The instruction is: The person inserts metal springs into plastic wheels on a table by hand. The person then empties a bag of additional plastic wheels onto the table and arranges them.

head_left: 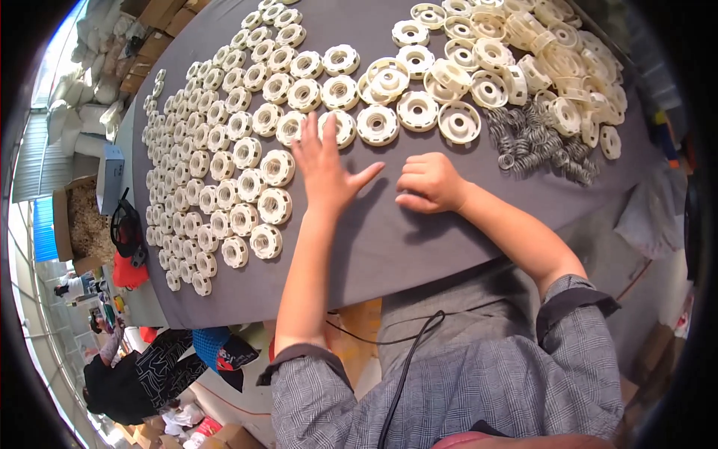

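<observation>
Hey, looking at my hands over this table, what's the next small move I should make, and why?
Perhaps move your right hand to the grey spring pile: the cream ring nearest that hand shows no spring, while many rings further left hold them. Whether it holds one is hidden.

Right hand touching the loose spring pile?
No, the right hand is curled above the grey cloth, left of and apart from the spring pile.

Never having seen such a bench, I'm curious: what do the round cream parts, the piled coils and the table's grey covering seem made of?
Round cream parts: probably moulded plastic with a slight sheen; their shapes repeat evenly. Piled coils: likely metal wire, grey with small glints. Grey covering: perhaps cloth, matte; no weave shows.
</observation>
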Tool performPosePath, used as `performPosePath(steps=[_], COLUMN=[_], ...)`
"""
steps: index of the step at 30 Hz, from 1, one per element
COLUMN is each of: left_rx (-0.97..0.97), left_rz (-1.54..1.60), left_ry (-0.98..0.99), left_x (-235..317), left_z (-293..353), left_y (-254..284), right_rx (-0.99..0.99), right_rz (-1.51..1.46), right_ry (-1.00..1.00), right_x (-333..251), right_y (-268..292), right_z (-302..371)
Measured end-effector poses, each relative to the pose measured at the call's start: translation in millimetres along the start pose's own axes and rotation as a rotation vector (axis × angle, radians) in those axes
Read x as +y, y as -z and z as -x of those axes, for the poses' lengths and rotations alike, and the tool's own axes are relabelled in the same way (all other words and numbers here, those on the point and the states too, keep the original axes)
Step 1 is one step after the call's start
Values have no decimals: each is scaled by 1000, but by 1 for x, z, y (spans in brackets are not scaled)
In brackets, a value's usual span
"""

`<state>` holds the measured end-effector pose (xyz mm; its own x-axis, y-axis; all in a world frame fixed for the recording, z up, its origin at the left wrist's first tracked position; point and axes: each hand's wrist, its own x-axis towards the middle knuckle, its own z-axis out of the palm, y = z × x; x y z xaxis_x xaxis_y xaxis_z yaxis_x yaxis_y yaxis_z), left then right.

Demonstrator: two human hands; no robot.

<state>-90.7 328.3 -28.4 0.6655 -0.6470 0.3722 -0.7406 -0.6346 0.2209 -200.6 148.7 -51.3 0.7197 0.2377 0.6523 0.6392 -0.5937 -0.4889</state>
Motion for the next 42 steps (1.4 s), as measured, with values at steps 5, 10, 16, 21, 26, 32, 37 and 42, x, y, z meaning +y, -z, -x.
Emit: performPosePath(steps=[5,10,16,21,26,32,37,42], left_rx=[-83,-25,18,34,80,-243,-844,-279], left_rz=[-100,-179,-295,-10,41,1306,1250,562], left_ry=[39,132,172,-258,-397,432,743,325], left_x=[19,7,-16,6,32,43,33,46], left_z=[-46,-42,-58,-80,-100,-43,-17,-56], left_y=[-36,-48,-38,-29,-27,12,21,5], right_rx=[22,75,42,28,39,-60,-97,-40], right_rz=[-97,-163,-221,-229,-255,-407,-528,-457], right_ry=[-10,-47,-44,-57,-13,143,291,259], right_x=[7,10,6,5,3,-11,-37,-33], right_y=[6,11,3,3,1,-8,-20,-18], right_z=[4,1,4,7,7,14,18,22])
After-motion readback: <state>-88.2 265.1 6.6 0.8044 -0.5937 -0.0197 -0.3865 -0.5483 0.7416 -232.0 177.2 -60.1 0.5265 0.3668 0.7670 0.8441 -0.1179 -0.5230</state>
